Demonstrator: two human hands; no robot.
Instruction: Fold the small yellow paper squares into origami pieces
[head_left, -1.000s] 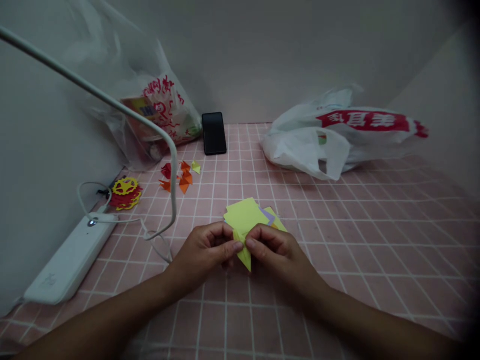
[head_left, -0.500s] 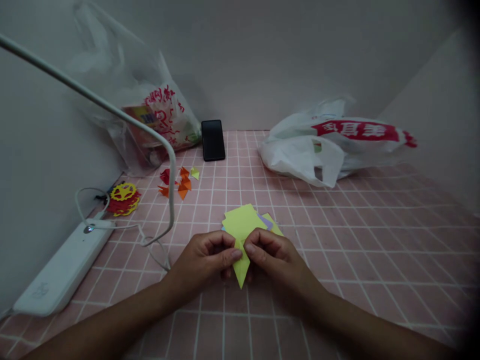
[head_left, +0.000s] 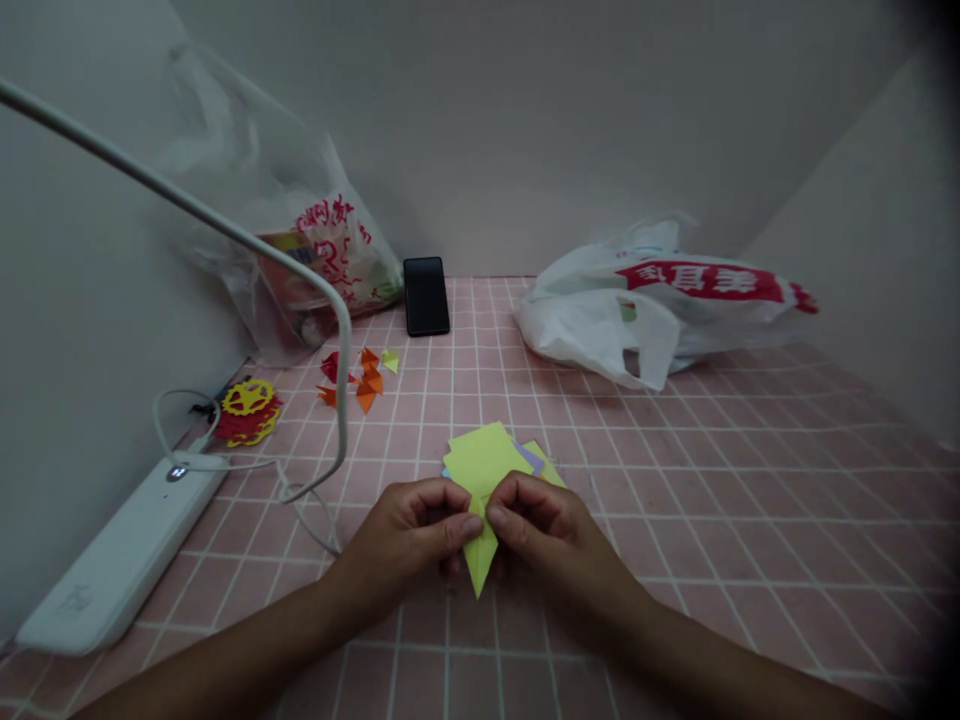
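Between my two hands is a small piece of folded yellow-green paper (head_left: 478,572), its sharp point directed toward me. My left hand (head_left: 424,535) pinches its left edge between thumb and fingers. On the opposite edge, my right hand (head_left: 541,525) is closed in a similar pinch. The fingers cover much of the paper's upper part. Just beyond the hands lies a stack of square paper sheets (head_left: 489,452), yellow-green on top, with purple and blue edges peeking out.
Small red, orange and yellow folded paper pieces (head_left: 367,382) lie back left. Nearby are yellow and red cut-out shapes (head_left: 249,405), a white power bank (head_left: 124,555) and a grey-white cable stalk (head_left: 341,380). A black phone (head_left: 426,296) stands between two plastic bags (head_left: 352,245), (head_left: 592,320).
The whole scene sits slightly lower in view, as the camera has tilted a little. Both hands keep their pinch on the folded paper, with hardly any movement between them.
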